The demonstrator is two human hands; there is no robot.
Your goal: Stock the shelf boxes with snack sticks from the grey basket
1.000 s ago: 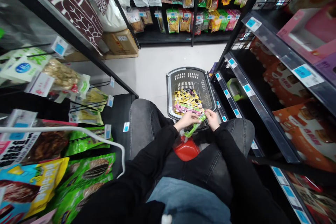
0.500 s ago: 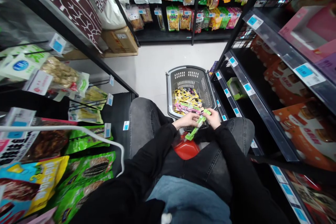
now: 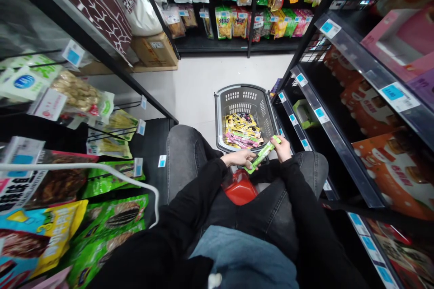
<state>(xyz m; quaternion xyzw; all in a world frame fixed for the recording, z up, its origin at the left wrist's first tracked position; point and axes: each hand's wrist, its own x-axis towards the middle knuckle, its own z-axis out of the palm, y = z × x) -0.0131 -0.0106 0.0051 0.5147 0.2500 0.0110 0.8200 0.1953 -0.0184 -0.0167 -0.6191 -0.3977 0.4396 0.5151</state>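
Note:
A narrow green snack packet [image 3: 263, 155] is held slantwise above my lap, close to the near rim of the shopping basket. My right hand [image 3: 282, 149] pinches its upper end. At the lower end, the closed fingers of my left hand [image 3: 238, 158] grip it too; it may be more than one packet, which I cannot tell. In the grey plastic shopping basket [image 3: 244, 96] lies a pile of small yellow, pink and dark stick packets [image 3: 241, 127]. Between my thighs, below my hands, sits a red container [image 3: 241, 189], partly hidden by my left forearm.
Shelves of bagged snacks [image 3: 117, 214] stand close on my left, with a white cable [image 3: 118, 172] crossing in front. Black shelving [image 3: 339, 144] with orange boxes [image 3: 393, 169] rises on my right. A cardboard box [image 3: 154, 49] and a snack rack [image 3: 213, 45] are ahead.
My right hand has moved a little to the right and turned, and the green packet now lies straighter between my hands. My left hand has stayed nearly in place.

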